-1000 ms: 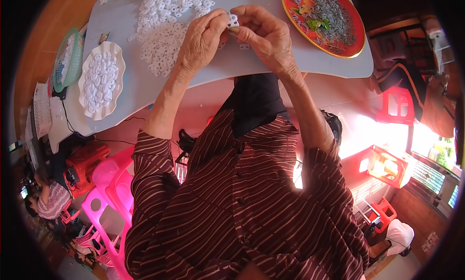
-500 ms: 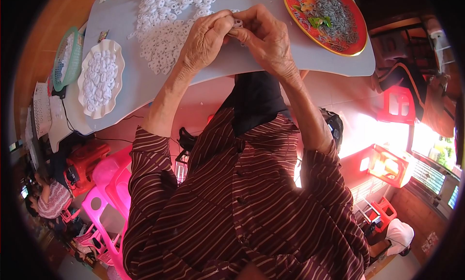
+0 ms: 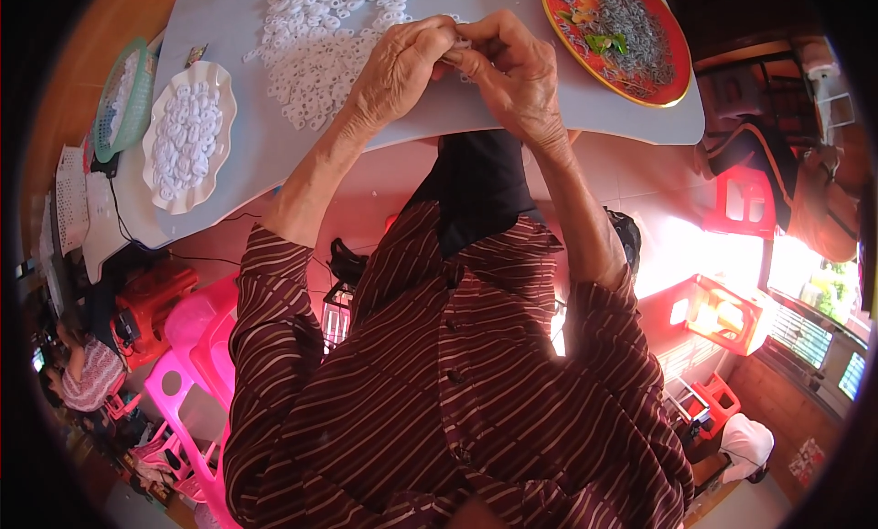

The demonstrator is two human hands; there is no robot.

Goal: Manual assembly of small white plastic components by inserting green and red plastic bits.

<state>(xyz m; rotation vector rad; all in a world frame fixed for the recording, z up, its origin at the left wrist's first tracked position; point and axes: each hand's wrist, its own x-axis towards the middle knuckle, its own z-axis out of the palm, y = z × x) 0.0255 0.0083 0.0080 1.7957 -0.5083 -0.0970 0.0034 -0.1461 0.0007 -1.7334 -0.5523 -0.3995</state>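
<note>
Above the table's near edge, my left hand (image 3: pixel 400 72) and my right hand (image 3: pixel 519 79) meet fingertip to fingertip, both closed in a pinch. Between them sits a small white plastic piece (image 3: pixel 463 43), mostly hidden by the fingers. Just beyond and left of my hands, a loose heap of small white looped plastic pieces (image 3: pixel 315 81) spreads over the grey table (image 3: pixel 247 172). To the right lies a red round tray (image 3: pixel 560 37) with a yellow rim, holding many thin grey pieces (image 3: pixel 636 49) and something green.
A white wavy-edged dish (image 3: pixel 227 117) of white pieces stands at the table's left, beside a green basket (image 3: pixel 137 117). Pink chairs (image 3: pixel 187 383) and red stools (image 3: pixel 732 319) stand around on the floor. Other people (image 3: pixel 91 374) sit at the far left and lower right (image 3: pixel 748 442).
My hands have shifted slightly right, still pinched together. The white piece between them shows less than before. The view has also turned a little.
</note>
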